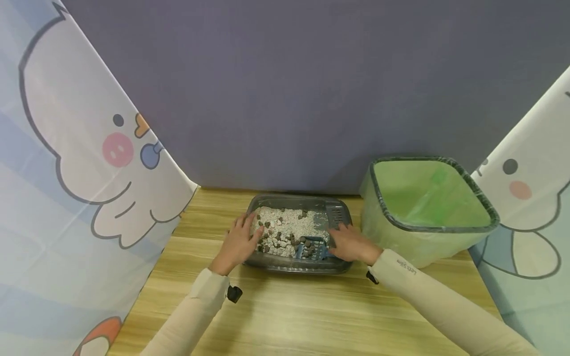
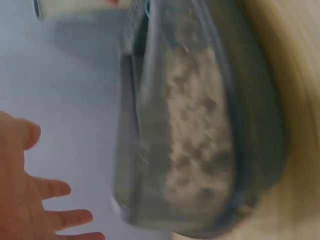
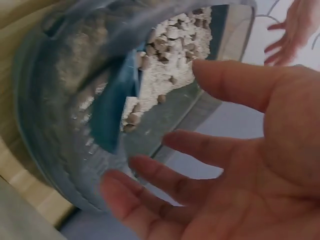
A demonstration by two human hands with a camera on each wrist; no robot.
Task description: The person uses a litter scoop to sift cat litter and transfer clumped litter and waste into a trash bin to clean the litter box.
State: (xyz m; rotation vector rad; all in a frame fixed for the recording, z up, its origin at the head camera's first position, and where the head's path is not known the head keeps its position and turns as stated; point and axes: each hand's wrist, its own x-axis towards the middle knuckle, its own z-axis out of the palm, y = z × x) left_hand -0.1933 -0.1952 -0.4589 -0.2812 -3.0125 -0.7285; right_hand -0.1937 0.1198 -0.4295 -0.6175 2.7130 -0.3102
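A grey tray (image 1: 294, 269) of white granules (image 1: 289, 222) dotted with brown lumps sits on the wooden table. A blue slotted scoop (image 1: 309, 248) lies in its near right part. My left hand (image 1: 240, 241) is at the tray's left rim with straight, spread fingers (image 2: 55, 189) and holds nothing. My right hand (image 1: 352, 243) hovers at the tray's right side beside the scoop (image 3: 112, 112), with its fingers (image 3: 165, 180) spread and empty. The left wrist view of the tray (image 2: 250, 150) is blurred.
A square bin (image 1: 427, 207) with a green liner stands right of the tray, close to my right forearm. A purple panel closes the back, and cartoon-printed curtains (image 1: 89, 163) hang on both sides. Bare wooden table (image 1: 303, 316) lies in front of the tray.
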